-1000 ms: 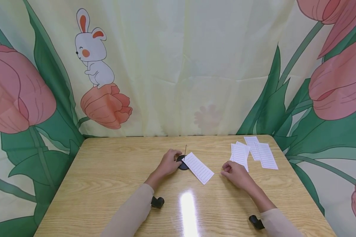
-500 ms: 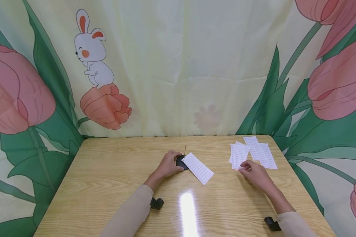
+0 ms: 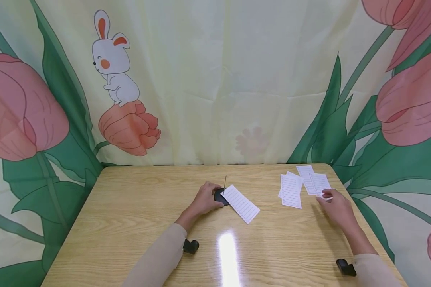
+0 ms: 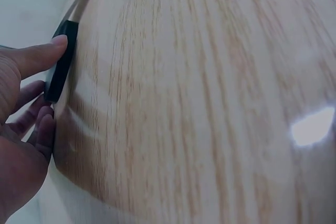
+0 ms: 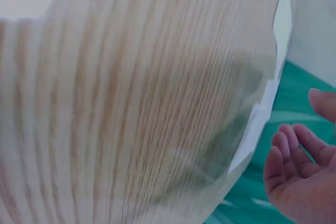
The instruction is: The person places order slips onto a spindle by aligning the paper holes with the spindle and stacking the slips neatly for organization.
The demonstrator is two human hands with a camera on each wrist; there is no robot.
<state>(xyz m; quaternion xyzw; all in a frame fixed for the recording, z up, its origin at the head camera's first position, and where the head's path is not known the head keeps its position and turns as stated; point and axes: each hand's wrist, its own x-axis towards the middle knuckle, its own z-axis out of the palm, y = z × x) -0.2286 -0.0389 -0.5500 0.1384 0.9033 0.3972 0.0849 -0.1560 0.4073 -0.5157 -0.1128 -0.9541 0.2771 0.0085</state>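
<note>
My left hand point(image 3: 203, 198) grips the round black base of a paper spike point(image 3: 218, 197), thumb at the near side and fingers behind. Its thin needle points upward. One ruled white paper slip point(image 3: 241, 204) is at the needle by its upper corner and slants toward the right. In the left wrist view the base point(image 4: 63, 64) shows edge-on between thumb and fingers. My right hand point(image 3: 338, 208) hovers at the near end of the rightmost ruled slip point(image 3: 320, 181), covering part of it. The right wrist view shows its thumb and loosely bent fingers apart, with nothing between them.
Several more ruled slips overlap at the table's back right, among them a near-left slip point(image 3: 291, 191) and a rear slip point(image 3: 304, 172). A printed curtain point(image 3: 201, 99) hangs behind the wooden table point(image 3: 136, 207). Black wrist cameras sit at both sleeves.
My right hand has moved right, from beside the left slips, past them, to the rightmost slip. The left hand stays on the spike base.
</note>
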